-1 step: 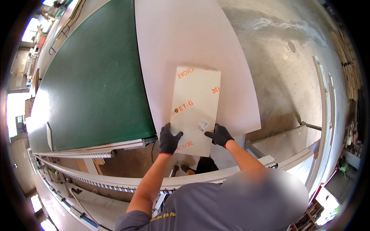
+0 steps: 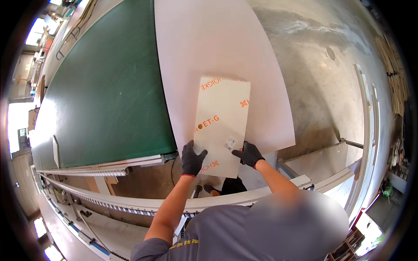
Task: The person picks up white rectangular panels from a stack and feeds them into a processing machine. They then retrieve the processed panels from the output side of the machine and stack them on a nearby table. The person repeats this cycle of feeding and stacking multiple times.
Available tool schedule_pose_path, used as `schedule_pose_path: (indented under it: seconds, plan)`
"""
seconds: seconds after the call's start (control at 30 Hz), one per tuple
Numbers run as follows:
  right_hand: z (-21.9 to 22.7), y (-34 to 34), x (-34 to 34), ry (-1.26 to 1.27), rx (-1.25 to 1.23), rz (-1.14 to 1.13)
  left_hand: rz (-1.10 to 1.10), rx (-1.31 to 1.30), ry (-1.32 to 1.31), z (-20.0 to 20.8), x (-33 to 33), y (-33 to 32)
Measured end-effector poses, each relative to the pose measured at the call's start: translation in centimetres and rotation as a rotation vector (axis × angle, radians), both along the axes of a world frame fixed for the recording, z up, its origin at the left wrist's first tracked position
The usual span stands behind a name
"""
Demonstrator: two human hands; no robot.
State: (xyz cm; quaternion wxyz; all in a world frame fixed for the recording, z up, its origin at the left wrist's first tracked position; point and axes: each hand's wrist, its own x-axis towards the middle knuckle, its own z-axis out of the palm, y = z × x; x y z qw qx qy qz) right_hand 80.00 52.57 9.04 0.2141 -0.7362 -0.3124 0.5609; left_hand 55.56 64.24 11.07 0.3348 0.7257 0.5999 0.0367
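Observation:
A pale rectangular panel [image 2: 226, 108], printed in orange, lies over a large pinkish-white sheet, its near end sticking out past the sheet's edge. It has a small round hole close to its left edge and a white sticker [image 2: 230, 143] nearer to me. My left hand [image 2: 192, 159], in a black glove, grips the panel's left edge, thumb on top. On the opposite edge my right hand [image 2: 249, 154], gloved alike, holds on with its thumb beside the sticker. The fingers under the panel are hidden, and I cannot tell whether it is one board or several stacked.
The pinkish-white sheet [image 2: 217, 39] stretches away under the panel. A green-topped table [image 2: 109, 100] adjoins it on the left. A long curved-looking rail [image 2: 130, 202] crosses close to my body. Concrete floor [image 2: 313, 78] and a metal frame [image 2: 363, 126] are on the right.

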Motion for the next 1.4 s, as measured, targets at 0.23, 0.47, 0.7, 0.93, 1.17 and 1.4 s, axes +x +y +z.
schedule_pose_path:
  seconds: [0.23, 0.47, 0.7, 0.93, 1.17, 1.4]
  plan:
    - [7.3, 0.1, -0.7, 0.166, -0.124, 0.046, 0.227, -0.081, -0.279, 2.4, -1.5, -0.7]
    - [8.6, -0.9, -2.8, -0.085, 0.511, 0.115, 0.45, 0.158, -0.753, 9.1, -4.5, -1.1]
    - [14.1, 3.6, -10.3, -0.08, 1.113, 0.253, 0.305, 0.288, -0.655, 17.8, -15.1, -4.0]
    - [16.0, 6.6, -19.1, 0.202, 1.212, 0.648, 0.797, 0.439, -0.743, 24.0, -26.3, -15.6]
    - [-6.0, 10.7, -7.1, -1.111, 0.359, 0.357, 1.628, 0.679, -0.898, 17.6, -37.7, -38.4]
    - [-3.2, 6.9, -10.8, -1.241, -0.049, 0.486, 2.365, 1.103, -0.916, 6.7, -35.3, -58.9]
